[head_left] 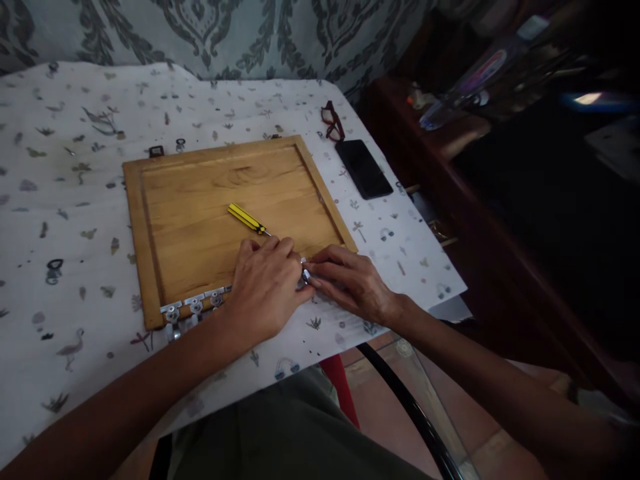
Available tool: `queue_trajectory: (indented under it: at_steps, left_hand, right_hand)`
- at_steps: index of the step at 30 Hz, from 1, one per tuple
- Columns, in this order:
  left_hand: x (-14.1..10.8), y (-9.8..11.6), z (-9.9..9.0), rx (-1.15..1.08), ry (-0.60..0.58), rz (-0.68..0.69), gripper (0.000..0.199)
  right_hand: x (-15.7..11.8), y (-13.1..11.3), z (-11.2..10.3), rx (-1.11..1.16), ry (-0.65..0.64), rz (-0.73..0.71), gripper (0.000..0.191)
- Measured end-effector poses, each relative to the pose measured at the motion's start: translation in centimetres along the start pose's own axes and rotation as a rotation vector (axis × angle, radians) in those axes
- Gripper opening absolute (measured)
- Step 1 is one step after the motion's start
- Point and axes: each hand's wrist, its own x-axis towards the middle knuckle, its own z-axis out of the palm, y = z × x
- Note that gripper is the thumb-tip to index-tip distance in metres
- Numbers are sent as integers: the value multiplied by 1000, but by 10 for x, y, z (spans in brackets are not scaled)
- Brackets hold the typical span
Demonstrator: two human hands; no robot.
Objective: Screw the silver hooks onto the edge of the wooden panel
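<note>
A framed wooden panel (pixel 200 180) lies on the table. Along its near edge sits a row of silver metal guitar tuners (pixel 196 305) with small gears and knobs. My left hand (pixel 267 283) rests over this edge, fingers bent, with thumb and forefinger closed at a silver tuner (pixel 305 273). From the other side my right hand (pixel 353 277) pinches the same silver piece between thumb and fingers. A yellow and black screwdriver (pixel 247 218) lies on the panel, its shaft tip hidden near my left knuckles. My left hand covers part of the row.
The table wears a white patterned cloth (pixel 75 220). Right of the panel lie a black phone (pixel 364 169) and red-framed glasses (pixel 333 122). Beyond the panel is a small dark object (pixel 157 152). A plastic bottle (pixel 480 80) lies on dark furniture at the right.
</note>
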Motion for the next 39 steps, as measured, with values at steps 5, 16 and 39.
queue_trajectory:
  at_steps: [5,16,39]
  left_hand:
    - [-1,0,-1,6,-4,-5,29]
    - [-1,-1,1,9,8,2,30]
    - [-1,1,-3,40,3,-21,36]
  right_hand:
    - [-1,0,2,4,25,-2,17]
    - [-2,0,6,75,101,42,21]
    - [108,13,9,171,-14,372,24]
